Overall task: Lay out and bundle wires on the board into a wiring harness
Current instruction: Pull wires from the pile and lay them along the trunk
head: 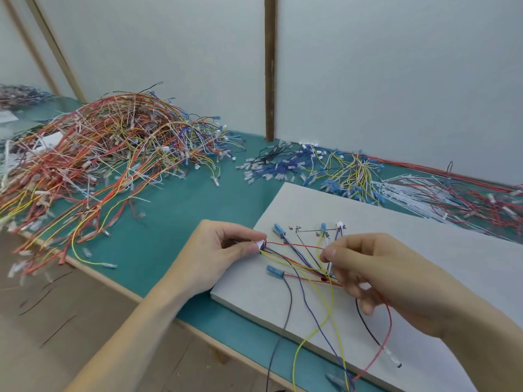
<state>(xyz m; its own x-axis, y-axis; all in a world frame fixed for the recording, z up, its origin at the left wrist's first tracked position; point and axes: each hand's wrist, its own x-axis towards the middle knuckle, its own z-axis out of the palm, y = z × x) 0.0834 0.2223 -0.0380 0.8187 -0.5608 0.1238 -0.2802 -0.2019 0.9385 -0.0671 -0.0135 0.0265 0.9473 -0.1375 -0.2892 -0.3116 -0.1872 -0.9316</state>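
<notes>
A white board [410, 250] with drawn black lines lies on the green table. Several red, yellow, blue and black wires [300, 267] fan across it. My left hand [218, 250] pinches a small white connector [259, 245] at the board's left corner, where the wires meet. My right hand [368, 270] pinches the wires a short way along, above the board's middle. Blue terminals [278, 230] lie on the board near the drawn marks. Loose wire ends hang over the board's near edge.
A big tangled heap of red, orange and yellow wires [107, 154] covers the table's left. Smaller piles of blue and yellow wires [325, 168] and of red and white wires [458, 196] lie behind the board, along the wall. The table's wooden edge [113, 281] runs diagonally at the left.
</notes>
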